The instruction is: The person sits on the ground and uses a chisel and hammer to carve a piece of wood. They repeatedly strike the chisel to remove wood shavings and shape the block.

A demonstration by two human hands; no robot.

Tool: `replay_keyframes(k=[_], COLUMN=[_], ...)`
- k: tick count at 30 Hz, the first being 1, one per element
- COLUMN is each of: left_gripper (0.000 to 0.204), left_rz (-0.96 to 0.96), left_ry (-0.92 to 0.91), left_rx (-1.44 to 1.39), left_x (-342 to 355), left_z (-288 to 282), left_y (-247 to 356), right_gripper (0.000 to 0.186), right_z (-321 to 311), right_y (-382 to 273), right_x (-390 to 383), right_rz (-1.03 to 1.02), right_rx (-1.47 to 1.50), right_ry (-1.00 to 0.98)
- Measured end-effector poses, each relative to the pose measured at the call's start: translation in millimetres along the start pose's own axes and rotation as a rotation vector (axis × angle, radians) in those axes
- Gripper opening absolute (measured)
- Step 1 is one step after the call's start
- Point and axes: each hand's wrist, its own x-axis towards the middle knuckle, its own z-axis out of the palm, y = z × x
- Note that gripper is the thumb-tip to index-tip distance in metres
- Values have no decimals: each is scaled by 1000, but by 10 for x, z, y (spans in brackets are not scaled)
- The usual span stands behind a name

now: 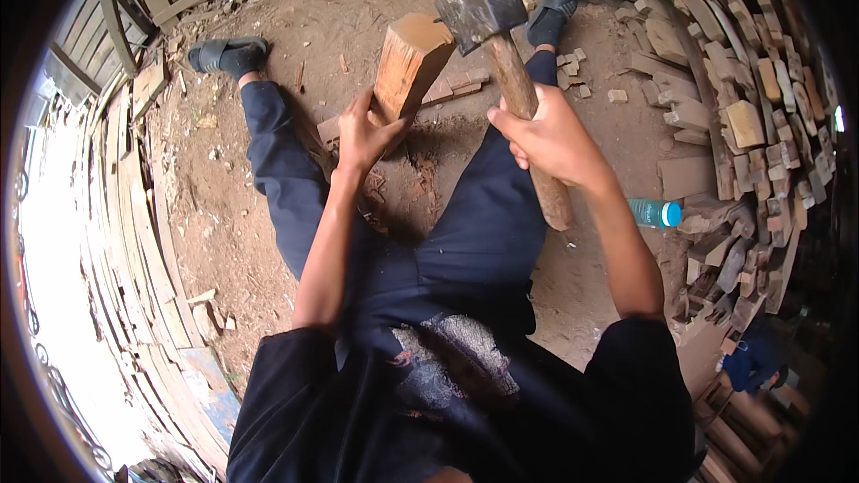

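Right grip: the right hand (557,139) was closed around the wooden handle of the hatchet (510,63), about midway along it, with the handle's butt sticking out below the fist.
Hatchet head: the dark metal head was raised just beside the top of the wood block (410,64), to its right, not touching it as far as the view showed.
Left grip: the left hand (367,134) clasped the lower part of the block, fingers spread up its near face, steadying it tilted on end.
Block's place: it stood on the dirt ground (224,215) between the person's spread legs, over a scatter of chips and thin offcuts.
Feet: a dark sandal (231,55) lay out to the left of the block, the other sandal (552,11) to the right, behind the hatchet head.
Surroundings: stacked split wood pieces (743,116) curved along the right side; a plastic bottle (655,212) lay near them by the right forearm; long planks (134,241) lay along the left.
Risk: the holding fingers sat close under the blade's likely path, so a glancing blow off the tilted block could reach them or a leg.
Second risk: the block, held one-handed on loose soil, might twist or tip under impact.
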Motion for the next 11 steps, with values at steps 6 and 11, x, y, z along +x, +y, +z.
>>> replay_keyframes(k=[6,11], left_gripper=[67,67], left_rz=[42,-4], left_ry=[-38,-80], left_rx=[32,35], left_x=[83,141], left_z=[-13,-49], left_y=[11,84], right_gripper=[24,14], right_z=[256,154], right_y=[354,-403], right_x=[-101,-257], right_rz=[499,112], right_rx=[-102,146], right_ry=[-211,167])
